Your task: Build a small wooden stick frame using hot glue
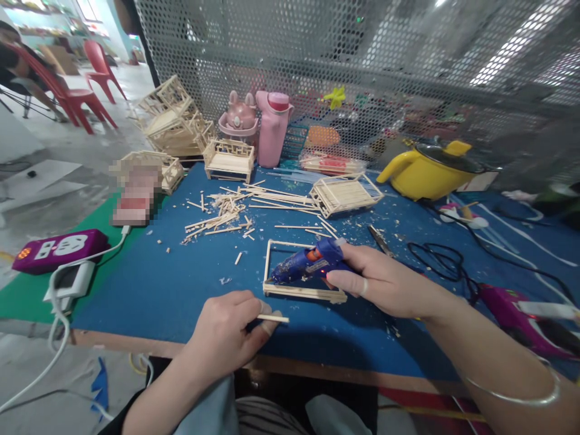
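My right hand (371, 278) is closed round a blue hot glue gun (308, 263), its nozzle pointing left and down at the near left corner of a small wooden stick frame (303, 292). The frame lies on the blue tabletop, partly covered by the gun. Nearer the table's front edge, my left hand (233, 329) pinches a short thin wooden stick (274, 318) that points to the right. Whether the nozzle touches the frame I cannot tell.
Loose sticks (226, 211) lie beyond the frame. Stick-built miniatures (229, 160) stand at the back, near a pink bottle (273, 130) and a yellow pot (426, 172). Purple power strips (63, 251) sit at both sides, and a black cable (446, 266) coils at right.
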Demonstrator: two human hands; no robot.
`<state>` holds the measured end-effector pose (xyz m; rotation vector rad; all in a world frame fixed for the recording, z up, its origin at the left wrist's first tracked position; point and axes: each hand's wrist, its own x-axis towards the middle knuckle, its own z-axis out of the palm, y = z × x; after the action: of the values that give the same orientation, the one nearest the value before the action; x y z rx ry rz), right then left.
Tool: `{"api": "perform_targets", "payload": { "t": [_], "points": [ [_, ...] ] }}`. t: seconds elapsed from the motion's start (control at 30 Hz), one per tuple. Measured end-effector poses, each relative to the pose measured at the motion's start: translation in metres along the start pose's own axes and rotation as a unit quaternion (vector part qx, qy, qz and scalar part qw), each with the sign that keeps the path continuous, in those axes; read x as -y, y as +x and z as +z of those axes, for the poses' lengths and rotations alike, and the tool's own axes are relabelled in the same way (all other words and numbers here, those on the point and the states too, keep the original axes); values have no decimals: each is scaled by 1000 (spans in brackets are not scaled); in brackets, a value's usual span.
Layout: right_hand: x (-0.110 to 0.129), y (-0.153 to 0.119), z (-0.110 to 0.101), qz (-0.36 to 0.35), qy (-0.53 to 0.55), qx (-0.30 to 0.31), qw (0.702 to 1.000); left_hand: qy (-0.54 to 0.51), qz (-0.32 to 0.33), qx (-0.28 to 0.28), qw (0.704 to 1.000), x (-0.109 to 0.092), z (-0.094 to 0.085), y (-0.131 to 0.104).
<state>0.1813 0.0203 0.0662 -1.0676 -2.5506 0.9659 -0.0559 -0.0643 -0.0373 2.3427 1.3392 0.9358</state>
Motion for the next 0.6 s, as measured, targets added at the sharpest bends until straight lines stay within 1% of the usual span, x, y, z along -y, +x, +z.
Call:
{"api": "perform_targets", "payload": {
  "t": [0.13,0.23,0.3,0.33,0.4,0.47,0.53,0.57,0.6],
  "points": [
    [-1,-1,-3,11,-8,1,1000,-7,1,-3,1000,0,0,0],
    [-7,-12,-9,54,4,-17,998,-9,2,-4,1000,1,1,0],
    [-15,-22,-16,84,45,-55,994,-15,7,-6,1000,1,2,1],
    [-21,-27,-21,94,69,-85,990,-19,11,-10,1000,0,2,1],
    [-34,-37,-36,100,91,-166,977,-29,21,-21,999,-1,2,1],
    [-50,-43,-55,101,44,-254,961,-53,32,-38,997,-2,1,0],
    [-66,-44,-76,105,-63,-311,943,-86,22,-87,992,-3,0,-2],
    [-74,-43,-85,99,-120,-314,937,-90,12,-115,989,-3,0,-4],
    [-82,-40,-92,97,-174,-296,934,-86,-2,-140,986,-3,1,-6]
  ]
}}
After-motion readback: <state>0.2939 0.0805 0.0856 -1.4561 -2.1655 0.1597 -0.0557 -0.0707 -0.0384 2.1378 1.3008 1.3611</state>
